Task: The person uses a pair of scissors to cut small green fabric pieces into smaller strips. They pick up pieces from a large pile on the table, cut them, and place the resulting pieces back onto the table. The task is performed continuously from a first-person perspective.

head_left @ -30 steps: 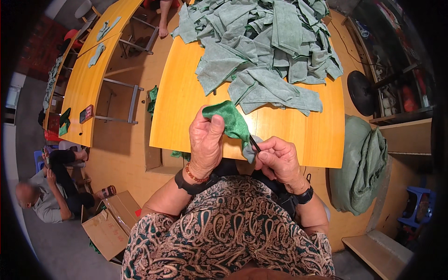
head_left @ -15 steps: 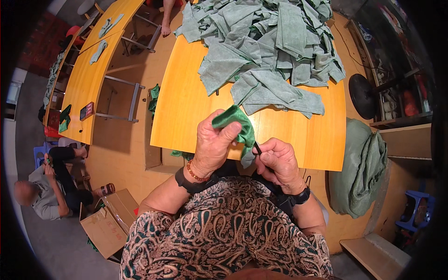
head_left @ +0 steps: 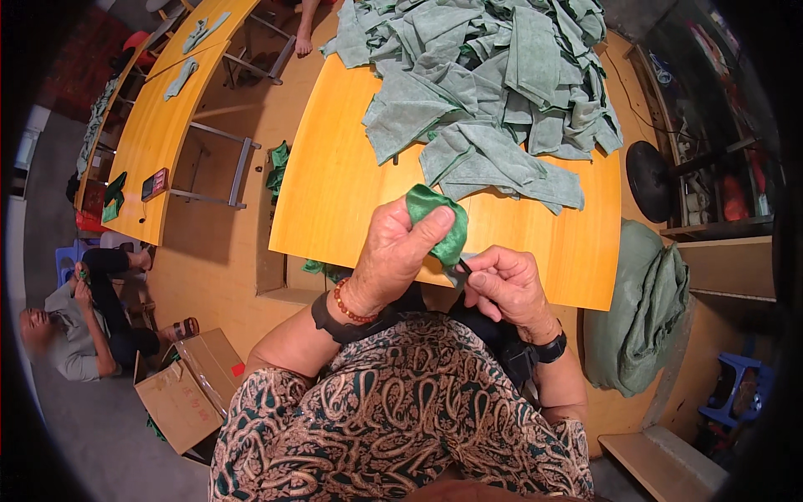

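Cloth (head_left: 452, 244), glossy green, curls clamped in left grip (head_left: 391, 248); right grip (head_left: 510, 286) pinches black rod (head_left: 464, 266).

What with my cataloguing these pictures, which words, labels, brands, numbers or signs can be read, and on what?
None reads clearly enough to quote.
Cardboard box: red markings, too small and blurred.
Small red-and-dark device on the left table: any markings too small.
Green cloth in the left hand: no writing visible.

Left hand (head_left: 390, 255) higher — thumb uppermost, right hand (head_left: 508, 286) lower — thumb and forefinger in a pinch
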